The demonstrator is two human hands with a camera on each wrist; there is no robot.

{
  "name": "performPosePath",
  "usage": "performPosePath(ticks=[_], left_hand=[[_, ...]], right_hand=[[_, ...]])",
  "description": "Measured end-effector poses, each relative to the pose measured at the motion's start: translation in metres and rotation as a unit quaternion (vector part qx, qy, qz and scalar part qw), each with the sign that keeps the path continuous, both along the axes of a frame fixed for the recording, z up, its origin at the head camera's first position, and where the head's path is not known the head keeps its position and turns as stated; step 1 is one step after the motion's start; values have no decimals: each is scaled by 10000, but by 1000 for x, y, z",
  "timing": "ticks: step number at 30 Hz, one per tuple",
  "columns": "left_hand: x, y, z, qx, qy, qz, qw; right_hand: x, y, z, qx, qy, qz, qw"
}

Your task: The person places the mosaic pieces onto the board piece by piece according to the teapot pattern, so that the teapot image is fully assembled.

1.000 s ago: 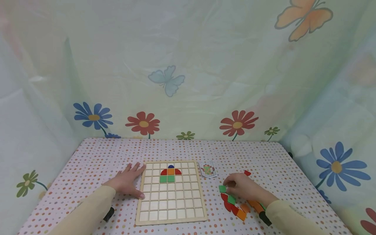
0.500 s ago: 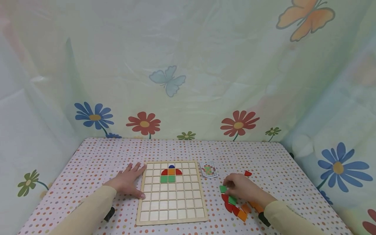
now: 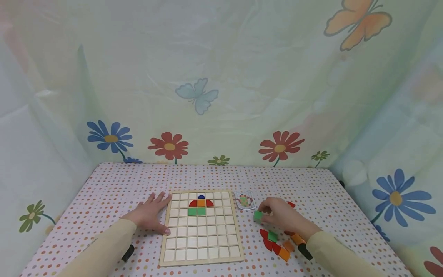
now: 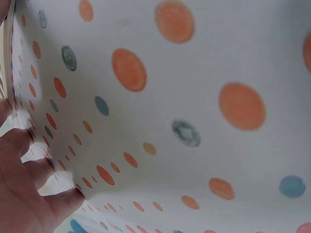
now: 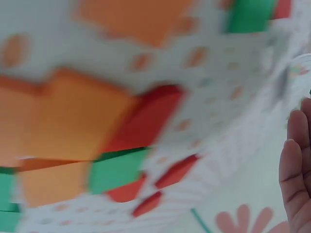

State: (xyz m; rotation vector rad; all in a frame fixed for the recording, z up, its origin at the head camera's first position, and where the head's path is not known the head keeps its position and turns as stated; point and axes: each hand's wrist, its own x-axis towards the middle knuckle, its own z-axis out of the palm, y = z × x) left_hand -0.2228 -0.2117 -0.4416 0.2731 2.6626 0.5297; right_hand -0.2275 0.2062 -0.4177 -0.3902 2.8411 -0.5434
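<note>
My right hand (image 3: pixel 282 215) pinches a green square tile (image 3: pixel 257 216) between thumb and fingers, right of the board. In the right wrist view only part of that hand (image 5: pixel 297 179) shows, at the right edge. My left hand (image 3: pixel 150 215) lies with fingers spread at the left rim of the wooden grid board (image 3: pixel 203 241). On the board's upper rows sit a small blue piece (image 3: pixel 201 197), an orange square (image 3: pixel 201 203) between two red rounded pieces (image 3: pixel 209 203), and two green squares (image 3: pixel 192 211) below.
A small pattern card (image 3: pixel 244 200) lies by the board's upper right corner. Loose red (image 3: pixel 268 244), green (image 3: pixel 272 236) and orange tiles (image 3: pixel 284 254) are scattered below my right hand. Printed cloth (image 3: pixel 221 96) walls rise behind the dotted table (image 3: pixel 131 177).
My right hand has moved slightly up and left, taking the green tile from among the loose pieces toward the pattern card. The left hand has stayed in place.
</note>
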Motion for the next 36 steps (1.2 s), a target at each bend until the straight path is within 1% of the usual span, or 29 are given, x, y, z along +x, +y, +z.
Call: performPosePath(ticks=[3,8,13,17,18,23,28,32,36], left_hand=[[0,0,1,6,0,2,10000],[0,0,1,19,-25,22,10000],[0,0,0,24,-37,27,10000],[0,-1,-1,25,-22,12,10000],[0,-1,-1,28,-21,14,10000],[0,0,-1,58,-21,36,10000],[0,1,-1,32,20,53,10000],[1,1,0,-1,23,70,10000],[1,0,0,4,44,76,10000]], right_hand=[[-1,-14,5,-14,273,136,9995],[-3,-42,7,-139,315,259,9991],[-7,-71,5,-94,423,604,9972],[-10,-93,4,152,574,948,9937],[-11,-98,3,281,631,1023,9924],[-16,-118,1,751,784,1223,9865],[-19,-129,-4,1057,901,1405,9803],[-21,-136,-7,1151,969,1469,9777],[-21,-140,-9,1313,1146,1564,9722]])
